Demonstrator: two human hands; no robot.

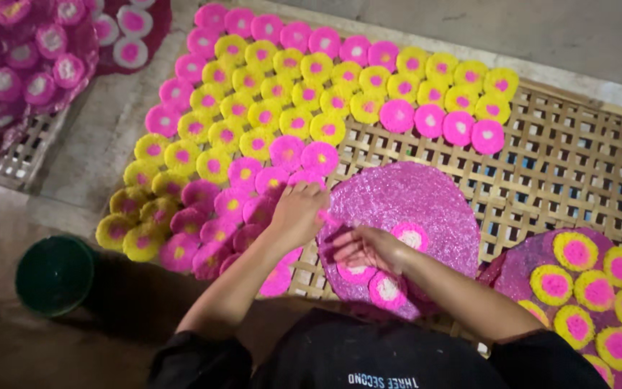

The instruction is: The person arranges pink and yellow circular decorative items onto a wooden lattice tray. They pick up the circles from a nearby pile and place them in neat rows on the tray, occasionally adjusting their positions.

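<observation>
My left hand (298, 210) rests at the near edge of the laid-out discs, fingers curled, pinching a thin pink disc against a round pink mat (404, 209). My right hand (368, 248) lies on that mat, fingers bent over a pink disc with a white centre (410, 236). Two more pink-and-white discs (386, 288) sit on the mat near my wrist. Rows of yellow discs with pink centres (304, 94) and pink discs (458, 128) cover the woven bamboo rack (570, 173).
A second pink mat with several yellow-and-pink discs (588, 288) lies at the right. Another rack with pink-and-white discs (30, 72) stands at the top left. A dark green bucket (55, 274) sits on the floor at the left.
</observation>
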